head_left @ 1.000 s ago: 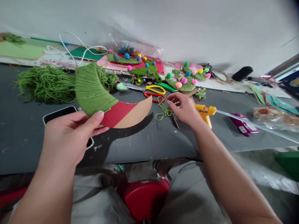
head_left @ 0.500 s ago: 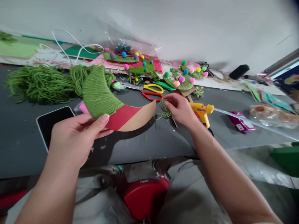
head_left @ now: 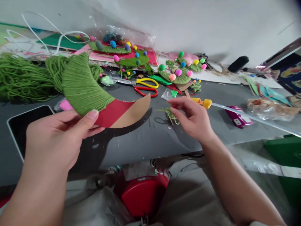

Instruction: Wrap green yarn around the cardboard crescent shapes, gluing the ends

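Observation:
My left hand (head_left: 56, 135) grips a curved cardboard crescent (head_left: 131, 114) between thumb and fingers, raised above the table. Green yarn (head_left: 82, 84) wraps its upper part in close rows; beside the thumb a red band shows, then bare brown cardboard at the pointed tip. To the right of that tip, my right hand (head_left: 194, 117) has its fingers curled round a small loose tangle of green yarn (head_left: 172, 117), which hangs below the fingertips. The exact pinch point is partly hidden. Behind the right hand, a yellow glue gun (head_left: 204, 103) is mostly covered.
A big heap of green yarn (head_left: 23, 77) lies at left, above a phone (head_left: 28, 128). Scissors (head_left: 145, 86) with yellow and red handles lie mid-table. Behind them are yarn-wrapped pieces with pompoms (head_left: 180, 77). A purple packet (head_left: 238, 116) lies at right, near the long glue stick (head_left: 249, 121).
My right hand has moved right, away from the crescent's tip, carrying the small yarn tangle. The left hand keeps hold of the crescent. The view has shifted, so most things sit further left.

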Demonstrator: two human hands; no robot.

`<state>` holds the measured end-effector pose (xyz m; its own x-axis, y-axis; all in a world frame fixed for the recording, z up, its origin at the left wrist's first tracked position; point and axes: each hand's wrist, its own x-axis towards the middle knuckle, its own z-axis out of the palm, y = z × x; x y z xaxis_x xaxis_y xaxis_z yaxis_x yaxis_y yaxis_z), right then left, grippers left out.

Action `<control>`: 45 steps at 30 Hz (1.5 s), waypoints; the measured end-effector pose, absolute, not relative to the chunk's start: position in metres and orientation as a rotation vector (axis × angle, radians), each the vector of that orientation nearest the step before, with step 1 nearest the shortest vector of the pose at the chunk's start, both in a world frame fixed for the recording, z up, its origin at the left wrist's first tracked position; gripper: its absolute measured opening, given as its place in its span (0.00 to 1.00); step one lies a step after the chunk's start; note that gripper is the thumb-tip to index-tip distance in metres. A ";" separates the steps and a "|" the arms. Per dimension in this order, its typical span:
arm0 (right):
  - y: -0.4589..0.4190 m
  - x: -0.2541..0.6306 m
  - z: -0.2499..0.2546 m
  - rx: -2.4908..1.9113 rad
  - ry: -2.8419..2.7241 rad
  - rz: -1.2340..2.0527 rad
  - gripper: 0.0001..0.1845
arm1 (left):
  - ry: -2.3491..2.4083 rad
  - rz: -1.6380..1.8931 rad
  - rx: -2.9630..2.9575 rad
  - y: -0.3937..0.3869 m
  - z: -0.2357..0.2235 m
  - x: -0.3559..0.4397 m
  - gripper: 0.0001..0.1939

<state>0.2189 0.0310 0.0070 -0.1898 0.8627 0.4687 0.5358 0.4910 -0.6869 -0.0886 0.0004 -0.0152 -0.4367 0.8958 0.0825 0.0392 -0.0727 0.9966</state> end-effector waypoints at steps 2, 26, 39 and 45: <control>0.029 0.218 0.008 -1.167 -1.793 0.443 0.10 | 1.511 1.616 1.029 0.002 -0.016 -0.086 0.13; 0.029 0.237 -0.007 -1.399 -2.225 0.598 0.10 | 1.617 1.480 1.091 0.000 -0.012 -0.071 0.11; 0.036 0.221 0.007 -1.357 -1.366 1.022 0.14 | 1.580 1.509 1.061 0.005 -0.014 -0.072 0.11; 0.045 0.211 0.021 -1.210 -1.435 1.197 0.32 | 1.571 1.553 1.024 0.005 -0.013 -0.076 0.13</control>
<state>0.2114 0.0451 0.0205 -0.1335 0.9902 0.0405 0.1377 0.0590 -0.9887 -0.0759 0.0049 -0.0130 -0.4489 0.8920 0.0534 0.0639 -0.0276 0.9976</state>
